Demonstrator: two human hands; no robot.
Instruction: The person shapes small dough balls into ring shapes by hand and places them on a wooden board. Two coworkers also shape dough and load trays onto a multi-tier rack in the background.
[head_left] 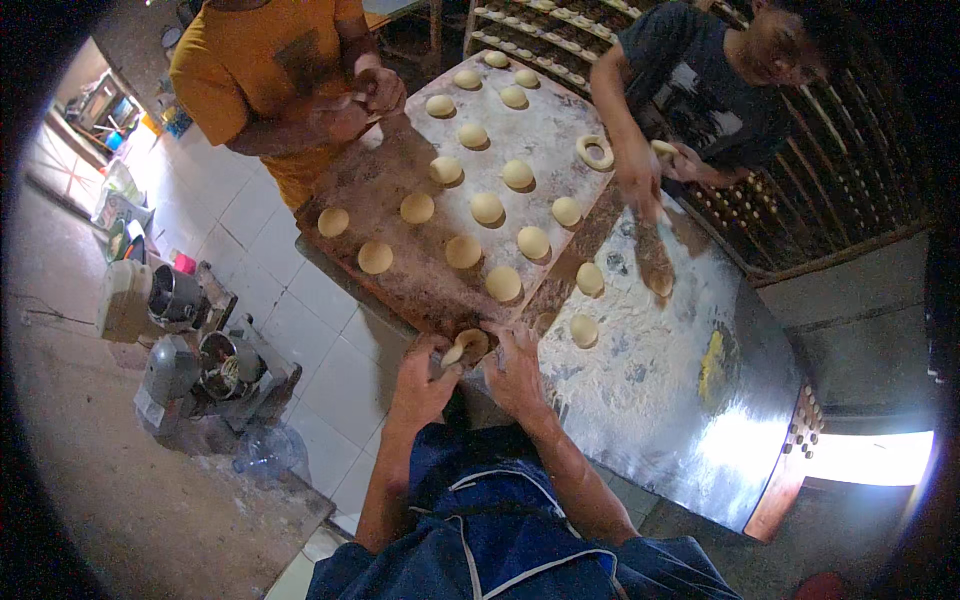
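At the near edge of the floured wooden board [389, 300], my left hand [427, 375] grips a pale dough piece [456, 352] that looks like a ring with a dark middle. My right hand [512, 365] is just right of it, fingers bent at the board's edge; whether they grip the dough is unclear. Several round dough balls [503, 283] sit on the board above my hands. To the right is a floured metal table [655, 405] with dough balls [584, 331] and a yellow smear.
A worker in orange [240, 80] handles something small at the back left. Another in dark grey [700, 95] holds dough beside a dough ring [595, 152]. Racks of trays [540, 20] stand behind. Two mixers [170, 385] and a clear water jug [268, 450] are at the left.
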